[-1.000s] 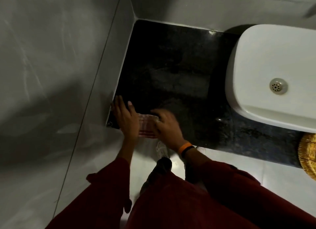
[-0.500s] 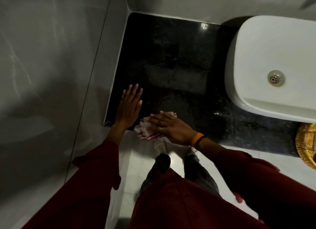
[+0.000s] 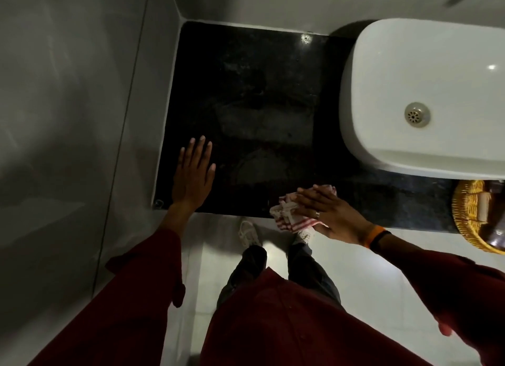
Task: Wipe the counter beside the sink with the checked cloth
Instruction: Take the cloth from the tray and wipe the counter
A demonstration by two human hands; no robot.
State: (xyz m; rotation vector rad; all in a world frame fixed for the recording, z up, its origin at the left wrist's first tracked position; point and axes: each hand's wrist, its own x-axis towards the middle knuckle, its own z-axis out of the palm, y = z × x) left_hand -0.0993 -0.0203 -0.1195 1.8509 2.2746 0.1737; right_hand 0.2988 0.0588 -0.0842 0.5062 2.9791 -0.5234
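Note:
The black stone counter (image 3: 246,92) lies between the grey wall on the left and the white sink (image 3: 426,92) on the right. A red-and-white checked cloth (image 3: 284,215) is bunched at the counter's front edge, partly hanging over it. My right hand (image 3: 328,215) presses flat on the cloth, fingers pointing left, covering most of it. My left hand (image 3: 194,174) rests flat on the counter near its front left corner, fingers spread, holding nothing, well apart from the cloth.
A woven yellow basket (image 3: 464,218) with small items stands on the counter at the right, just in front of the sink. Grey tiled walls (image 3: 82,119) close off the left and the back. My feet (image 3: 248,231) stand on the white floor below the counter edge.
My right hand has slid the cloth to the right along the front edge. My left hand let go of the cloth and now lies flat on the counter, further left.

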